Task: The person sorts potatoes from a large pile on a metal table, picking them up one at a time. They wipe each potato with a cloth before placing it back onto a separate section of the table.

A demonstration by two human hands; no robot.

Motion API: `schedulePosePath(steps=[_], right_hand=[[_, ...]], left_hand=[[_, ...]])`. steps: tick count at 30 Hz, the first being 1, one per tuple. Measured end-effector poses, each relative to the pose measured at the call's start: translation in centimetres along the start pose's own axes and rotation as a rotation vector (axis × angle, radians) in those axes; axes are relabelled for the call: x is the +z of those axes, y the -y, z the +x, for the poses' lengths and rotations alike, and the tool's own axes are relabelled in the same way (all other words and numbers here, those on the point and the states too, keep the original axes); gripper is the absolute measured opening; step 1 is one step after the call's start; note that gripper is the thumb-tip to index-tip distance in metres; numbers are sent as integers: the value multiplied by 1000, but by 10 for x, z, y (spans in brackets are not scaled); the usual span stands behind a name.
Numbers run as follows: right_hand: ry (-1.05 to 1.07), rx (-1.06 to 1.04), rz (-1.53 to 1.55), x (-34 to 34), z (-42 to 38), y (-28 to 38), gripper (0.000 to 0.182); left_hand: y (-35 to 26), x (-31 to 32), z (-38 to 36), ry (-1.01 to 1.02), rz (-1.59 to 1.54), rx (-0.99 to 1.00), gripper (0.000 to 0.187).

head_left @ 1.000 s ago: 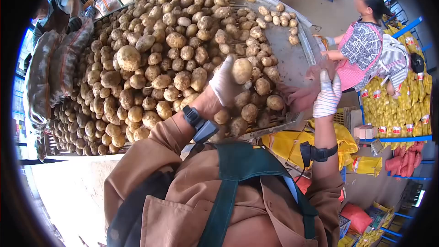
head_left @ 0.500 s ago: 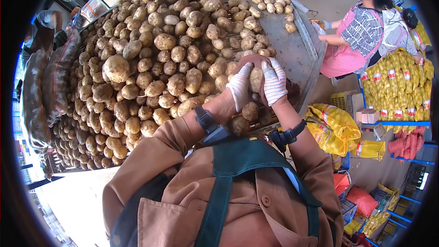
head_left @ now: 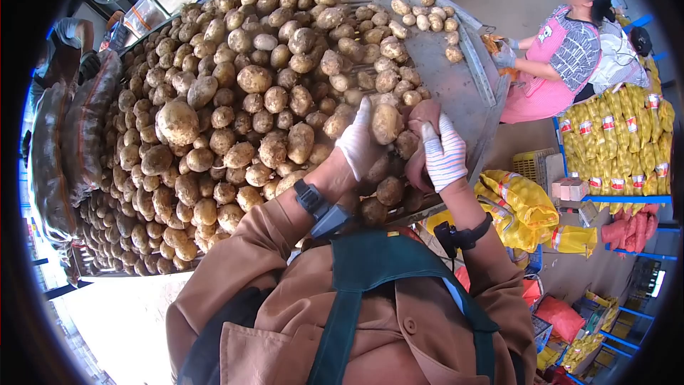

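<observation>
My left hand (head_left: 356, 141), in a pale striped glove, is beside a light brown potato (head_left: 387, 124), its thumb side against it. My right hand (head_left: 445, 155), gloved the same way, holds the edge of a reddish-brown mesh bag (head_left: 422, 169) that hangs open at the table's near side. The bag lies around several potatoes, and its inside is partly hidden. A large pile of soil-marked potatoes (head_left: 242, 114) spreads across the table to the left of my hands.
The metal table's raised rim (head_left: 476, 64) runs along the right. Beyond it stands a person in a pink apron (head_left: 552, 64). Yellow net bags (head_left: 616, 135) fill a rack at the right. Full dark sacks (head_left: 92, 121) stand at the left, near another person's arm.
My hands have moved apart, my right hand going right with the bag's edge. The light brown potato shows between them, farther up and left. The person in pink has turned toward the table.
</observation>
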State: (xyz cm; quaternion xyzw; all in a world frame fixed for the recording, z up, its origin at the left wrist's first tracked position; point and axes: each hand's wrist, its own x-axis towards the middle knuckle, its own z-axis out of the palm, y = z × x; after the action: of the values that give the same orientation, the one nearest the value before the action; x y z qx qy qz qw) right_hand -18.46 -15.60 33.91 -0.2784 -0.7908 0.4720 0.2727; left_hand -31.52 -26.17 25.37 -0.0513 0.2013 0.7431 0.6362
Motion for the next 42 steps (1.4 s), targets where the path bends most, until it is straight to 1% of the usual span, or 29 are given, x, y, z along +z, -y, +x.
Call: schedulePosePath(steps=[1, 2, 3, 4, 5, 6, 7, 8, 9, 10, 11, 12, 13, 14, 17, 18, 19, 21, 23, 27, 28, 31, 32, 34, 35, 36, 39, 40, 42], right_hand=[[53, -26, -86, 2, 3, 14, 35], [78, -225, -380, 13, 2, -15, 35], [76, -405, -511, 18, -7, -9, 40], [-1, -462, -556, 24, -17, -15, 37], [37, -518, -557, 23, -23, -19, 37], [48, -599, -470, 21, -29, -29, 38], [184, -559, -454, 15, -38, -33, 39], [302, -356, -509, 12, -45, -47, 39], [236, -405, -495, 11, -43, -60, 37], [159, -253, -225, 7, -38, -71, 35], [84, -94, 49, 3, -37, -70, 33], [28, 154, 84, -4, -33, -69, 28], [-7, 207, 265, -7, -28, -64, 24], [-50, 83, 192, -7, -27, -52, 23], [-97, -306, -15, 2, -25, -13, 17], [-46, -371, -125, 3, -29, -6, 24], [-116, -525, -96, 16, -29, -13, 36], [-142, -580, -375, 22, -35, -15, 47], [-168, -534, -187, 23, -28, -28, 48], [31, -136, 463, 23, -21, -21, 51], [27, -106, 560, 30, -16, -38, 50], [-106, -74, 200, 38, -38, -56, 50], [-120, -157, 26, 30, -40, -38, 50], [-50, -163, -191, 22, -42, -31, 51], [-17, -165, -300, 20, -42, -30, 52], [-40, -282, -356, 20, -43, -29, 54], [36, -176, -452, 21, -45, -24, 56], [30, -204, -449, 20, -44, -20, 56], [38, -190, -359, 28, -44, -34, 53]], left_hand=[[0, 17, -9, 54, 53, 30, 71], [-2, 37, -8, 141, 112, 65, 64], [-5, 52, -9, 176, 95, 66, 57], [-8, 60, -11, 226, 81, 66, 51], [-1, 28, 21, 256, 60, 165, 52], [-6, 45, 3, 183, 70, 142, 53], [-15, 52, -9, 109, -5, -11, 53], [-17, 49, -5, -123, -18, 92, 54], [-22, 51, -10, 1, 2, 90, 54], [-22, 57, -15, -24, 186, 157, 57], [-21, 58, -18, -51, 212, 161, 56], [-20, 60, -21, -78, 237, 164, 56], [-16, 49, -13, -99, 104, 105, 53], [-12, 40, -6, -120, -27, 44, 49], [12, 30, 6, 39, 99, 71, 59], [21, 20, 13, 86, 109, 50, 56], [28, 11, 19, 114, 140, 54, 54], [34, 17, 13, 82, 37, 13, 52], [34, 22, 1, 3, 113, 12, 50], [30, 26, 2, 23, 116, 59, 48], [29, 29, 0, 35, 122, 133, 42], [23, 38, -8, 55, 177, 210, 40], [21, 54, -18, 17, 172, 182, 40], [25, 35, -11, -20, 175, 178, 42], [22, 39, -14, -38, 177, 176, 42], [16, 43, -18, -19, 173, 95, 46], [10, 57, -23, 11, 283, 117, 47], [9, 58, -24, 10, 235, 90, 45], [8, 45, -16, -30, 141, 120, 44]])
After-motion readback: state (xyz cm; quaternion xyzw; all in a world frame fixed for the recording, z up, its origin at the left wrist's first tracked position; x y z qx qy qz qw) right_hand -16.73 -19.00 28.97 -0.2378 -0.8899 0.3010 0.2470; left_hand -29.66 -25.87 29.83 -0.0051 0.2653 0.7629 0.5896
